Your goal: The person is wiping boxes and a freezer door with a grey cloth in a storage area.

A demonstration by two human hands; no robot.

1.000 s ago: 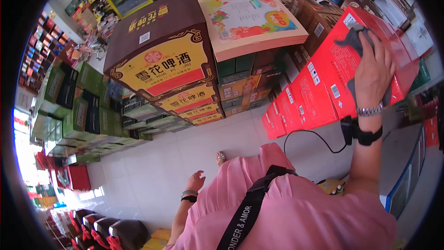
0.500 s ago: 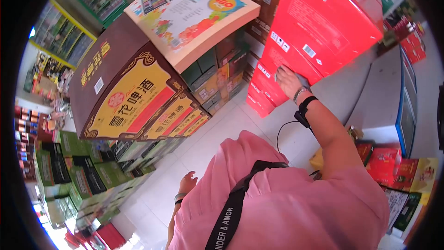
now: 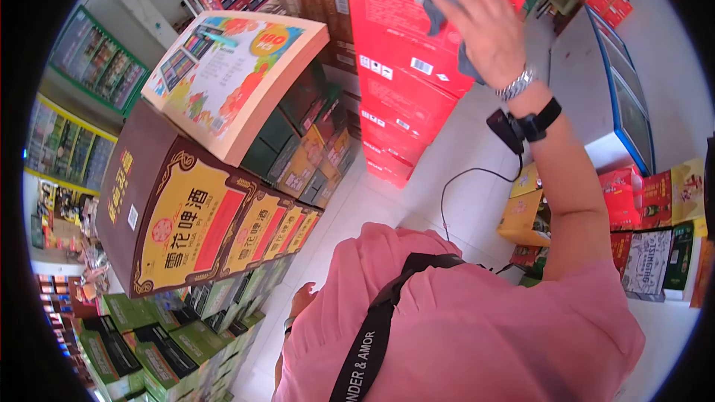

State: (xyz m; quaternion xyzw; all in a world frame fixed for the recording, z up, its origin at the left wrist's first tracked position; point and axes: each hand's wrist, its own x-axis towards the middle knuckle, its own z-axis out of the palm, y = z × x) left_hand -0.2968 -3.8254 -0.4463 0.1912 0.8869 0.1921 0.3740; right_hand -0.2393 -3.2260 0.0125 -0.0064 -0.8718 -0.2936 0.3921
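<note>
High on the stack of red cartons [image 3: 406, 37], my right hand [image 3: 484, 30] presses a grey cloth [image 3: 426, 1] against the top carton's printed side. Its fingers lie over the cloth, and part of the cloth shows below the palm. A metal watch band and a black strap with a small black device [image 3: 506, 131] are on that wrist. My left hand [image 3: 303, 298] hangs low beside my pink clothing, fingers loosely apart and holding nothing; part of it is hidden.
Brown and yellow beer cartons [image 3: 197, 227] stand at left with a flat art-set box [image 3: 231, 67] on top. Green cartons [image 3: 160, 350] are stacked below. A blue-edged freezer [image 3: 596, 82] stands at right, and a black cable [image 3: 465, 173] hangs from the wrist device.
My right hand has moved the cloth up the red stack, from a lower carton to the top one. The view has turned, and the left hand stays low by my side.
</note>
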